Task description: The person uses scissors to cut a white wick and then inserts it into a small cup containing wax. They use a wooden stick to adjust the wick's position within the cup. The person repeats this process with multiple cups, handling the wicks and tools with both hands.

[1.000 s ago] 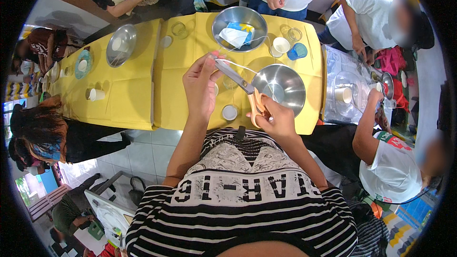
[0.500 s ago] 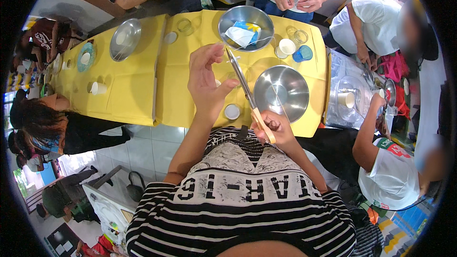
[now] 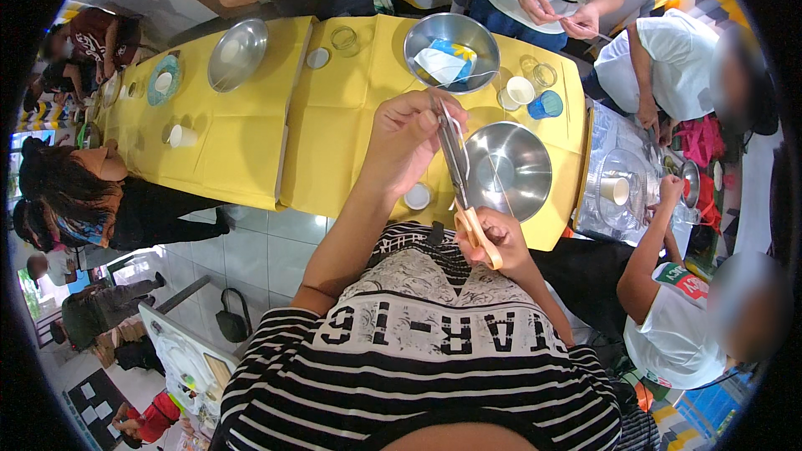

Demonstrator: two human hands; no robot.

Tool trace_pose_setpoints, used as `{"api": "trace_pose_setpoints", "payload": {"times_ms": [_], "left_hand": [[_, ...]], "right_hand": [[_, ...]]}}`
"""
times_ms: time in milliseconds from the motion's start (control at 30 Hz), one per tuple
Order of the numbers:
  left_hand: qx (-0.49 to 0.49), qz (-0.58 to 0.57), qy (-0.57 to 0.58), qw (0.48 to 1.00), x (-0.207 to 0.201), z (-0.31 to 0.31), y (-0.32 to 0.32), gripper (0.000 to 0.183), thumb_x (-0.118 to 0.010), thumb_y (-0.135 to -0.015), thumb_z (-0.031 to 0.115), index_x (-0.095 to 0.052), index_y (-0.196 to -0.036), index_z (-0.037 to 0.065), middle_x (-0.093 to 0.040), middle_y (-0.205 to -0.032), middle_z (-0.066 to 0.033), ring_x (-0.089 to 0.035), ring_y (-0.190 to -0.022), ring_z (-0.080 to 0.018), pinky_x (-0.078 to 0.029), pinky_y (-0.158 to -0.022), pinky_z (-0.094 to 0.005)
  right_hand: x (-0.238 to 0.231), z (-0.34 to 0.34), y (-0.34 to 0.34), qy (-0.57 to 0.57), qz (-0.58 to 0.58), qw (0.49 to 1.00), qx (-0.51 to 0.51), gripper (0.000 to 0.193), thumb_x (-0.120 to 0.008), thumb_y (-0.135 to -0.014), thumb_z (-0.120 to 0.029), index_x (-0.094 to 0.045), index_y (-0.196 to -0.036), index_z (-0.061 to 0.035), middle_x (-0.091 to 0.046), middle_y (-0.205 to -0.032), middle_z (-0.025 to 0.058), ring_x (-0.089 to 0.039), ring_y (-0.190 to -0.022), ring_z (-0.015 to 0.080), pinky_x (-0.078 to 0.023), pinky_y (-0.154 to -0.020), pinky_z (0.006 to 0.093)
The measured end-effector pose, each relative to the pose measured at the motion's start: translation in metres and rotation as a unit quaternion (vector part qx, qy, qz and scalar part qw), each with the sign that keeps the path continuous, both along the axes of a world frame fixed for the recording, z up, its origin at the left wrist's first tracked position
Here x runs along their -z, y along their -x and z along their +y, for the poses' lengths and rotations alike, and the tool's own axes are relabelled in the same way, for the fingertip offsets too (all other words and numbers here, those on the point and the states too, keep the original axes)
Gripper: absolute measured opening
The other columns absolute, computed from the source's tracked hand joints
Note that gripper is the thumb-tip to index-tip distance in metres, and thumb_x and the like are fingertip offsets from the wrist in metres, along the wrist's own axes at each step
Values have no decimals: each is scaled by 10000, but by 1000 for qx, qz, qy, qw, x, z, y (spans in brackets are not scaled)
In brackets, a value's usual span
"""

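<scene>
A pair of scissors point(image 3: 457, 169) with long metal blades and a pale orange handle points away from me over the table's near side. My right hand point(image 3: 499, 240) is closed round the handle. At the blade tips, my left hand point(image 3: 407, 135) has its fingers drawn together, with something thin and white beside them. What the left fingers pinch is too small to make out. Just right of the blades stands a steel bowl point(image 3: 525, 175) with a thin pale string across it. A round white lid point(image 3: 417, 196) lies under my left wrist.
Beyond my hands, another steel bowl point(image 3: 415, 48) holds a blue and white packet point(image 3: 447, 63). To its right stand a white paper cup point(image 3: 520, 91), a blue glass point(image 3: 545, 105) and a glass jar point(image 3: 544, 75). Several people surround the yellow-covered table point(image 3: 334, 150).
My left hand has gone from spread fingers beside the scissors to fingers drawn together at the blade tips. The whole view has shifted slightly.
</scene>
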State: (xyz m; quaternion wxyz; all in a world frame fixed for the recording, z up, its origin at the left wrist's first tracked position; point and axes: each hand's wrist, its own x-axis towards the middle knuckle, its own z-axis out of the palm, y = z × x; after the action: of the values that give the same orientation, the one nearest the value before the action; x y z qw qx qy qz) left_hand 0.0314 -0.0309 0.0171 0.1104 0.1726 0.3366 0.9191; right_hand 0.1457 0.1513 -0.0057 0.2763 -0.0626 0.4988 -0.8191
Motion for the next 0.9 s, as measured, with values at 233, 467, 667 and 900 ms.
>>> {"api": "trace_pose_setpoints", "payload": {"times_ms": [233, 467, 667, 900], "left_hand": [[-11, -2, -22, 1000, -11, 5, -1, 236, -679, -828, 315, -649, -914, 97, -588, -870, -26, -496, -760, -157, -421, -619, -224], [67, -18, -163, 984, 3, 4, 2, 238, -696, -814, 285, -605, -868, 72, -619, -905, -81, -584, -818, -227, -507, -689, -285], [181, -34, -272, 945, -7, 6, 3, 149, -749, -740, 204, -637, -814, 142, -590, -819, 18, -513, -837, -173, -472, -670, -267], [213, -51, -340, 915, -10, 12, 2, 154, -782, -682, 149, -674, -792, 149, -625, -804, 6, -526, -837, -187, -455, -707, -280]], "right_hand": [[-7, -3, 2, -15, 20, 999, 28, 294, -769, -732, -43, -598, -967, 8, -578, -743, 0, -503, -602, 37, -379, -526, 186], [-21, 0, 2, -171, 87, 981, 3, 327, -795, -711, -67, -578, -946, -3, -544, -713, -19, -461, -590, 28, -339, -512, 182], [-42, -3, 6, -264, 173, 949, 1, 378, -802, -696, -58, -547, -967, 12, -600, -760, 16, -521, -620, 30, -386, -514, 189], [-59, -4, 11, -335, 204, 919, 24, 473, -840, -646, -192, -584, -975, 29, -563, -668, 68, -534, -543, 106, -437, -513, 241]]}}
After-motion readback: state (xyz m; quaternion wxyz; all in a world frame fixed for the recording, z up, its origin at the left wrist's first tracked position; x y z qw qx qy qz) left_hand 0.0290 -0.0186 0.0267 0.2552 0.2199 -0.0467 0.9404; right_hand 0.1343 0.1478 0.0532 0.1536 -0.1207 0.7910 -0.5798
